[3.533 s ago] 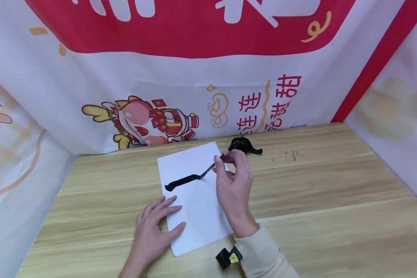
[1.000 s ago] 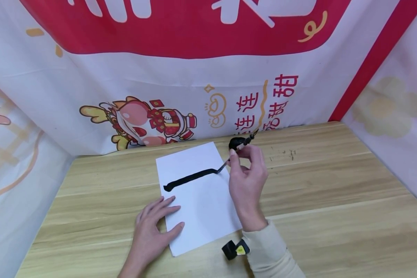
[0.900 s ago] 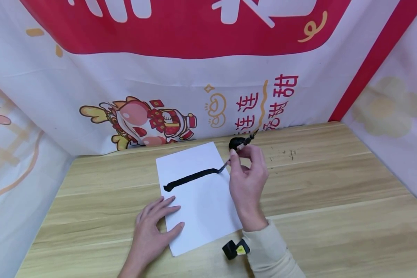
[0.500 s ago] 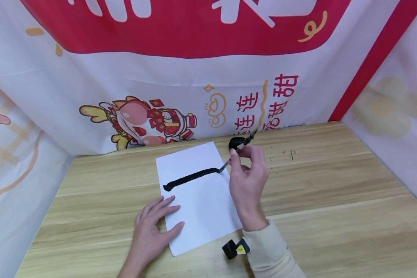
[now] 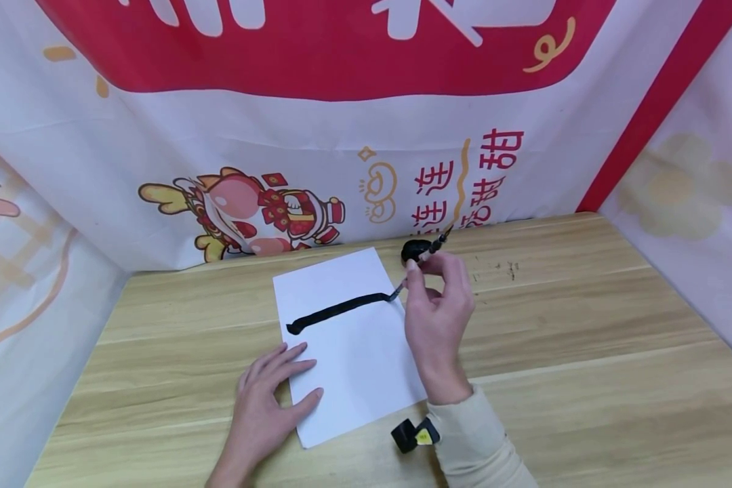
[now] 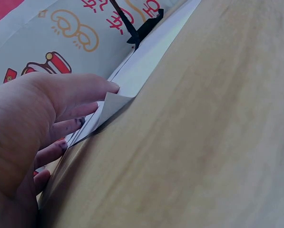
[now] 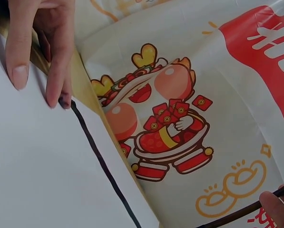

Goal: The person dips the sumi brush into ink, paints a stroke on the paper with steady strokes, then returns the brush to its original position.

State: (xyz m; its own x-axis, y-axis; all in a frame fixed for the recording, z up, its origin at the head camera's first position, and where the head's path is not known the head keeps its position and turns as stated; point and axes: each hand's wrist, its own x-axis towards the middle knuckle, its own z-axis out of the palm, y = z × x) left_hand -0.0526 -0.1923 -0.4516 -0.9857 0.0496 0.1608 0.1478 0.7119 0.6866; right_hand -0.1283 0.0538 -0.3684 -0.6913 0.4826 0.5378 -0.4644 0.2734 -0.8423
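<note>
We see a white sheet of paper (image 5: 348, 346) lying slightly askew on the wooden table (image 5: 585, 352), its far edge close to the banner backdrop (image 5: 317, 149) and its near left corner lifting a little off the wood in the left wrist view. To the right of the sheet the tabletop runs wide and bare up to the side curtain; to the left there is a narrower strip of wood. A black ink stroke (image 5: 335, 312) crosses the sheet from its left edge to its right edge.

Our left hand (image 5: 268, 400) lies flat with fingers straight and spread, pressing the near left part of the paper. Our right hand (image 5: 436, 312) stands at the paper's right edge, wrist low, fingers curled and pinching a thin brush (image 5: 417, 268) whose tip meets the right end of the stroke. Just beyond that hand sits a small black ink dish (image 5: 413, 249).
</note>
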